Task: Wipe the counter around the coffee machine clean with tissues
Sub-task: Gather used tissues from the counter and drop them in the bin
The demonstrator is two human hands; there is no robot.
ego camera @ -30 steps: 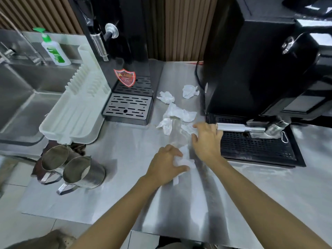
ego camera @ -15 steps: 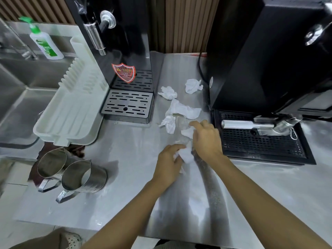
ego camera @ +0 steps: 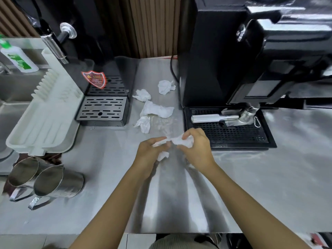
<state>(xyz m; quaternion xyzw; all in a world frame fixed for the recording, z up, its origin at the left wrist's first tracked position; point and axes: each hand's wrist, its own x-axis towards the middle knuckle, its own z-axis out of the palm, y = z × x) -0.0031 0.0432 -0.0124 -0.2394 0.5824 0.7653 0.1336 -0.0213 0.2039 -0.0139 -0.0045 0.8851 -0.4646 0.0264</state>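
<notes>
white tissue stretched between both hands, four crumpled tissues on steel counter

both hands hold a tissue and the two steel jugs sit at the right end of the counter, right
No: the head view shows the two steel jugs at the left end of the counter. The left hand and right hand do hold a tissue.

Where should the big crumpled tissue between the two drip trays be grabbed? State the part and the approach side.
Probably pinch the big crumpled tissue at its raised, bunched middle, coming from above on the near side. It lies spread on the counter, smaller wads close by, and the coffee machine and the left drip tray hem in its sides.
</notes>
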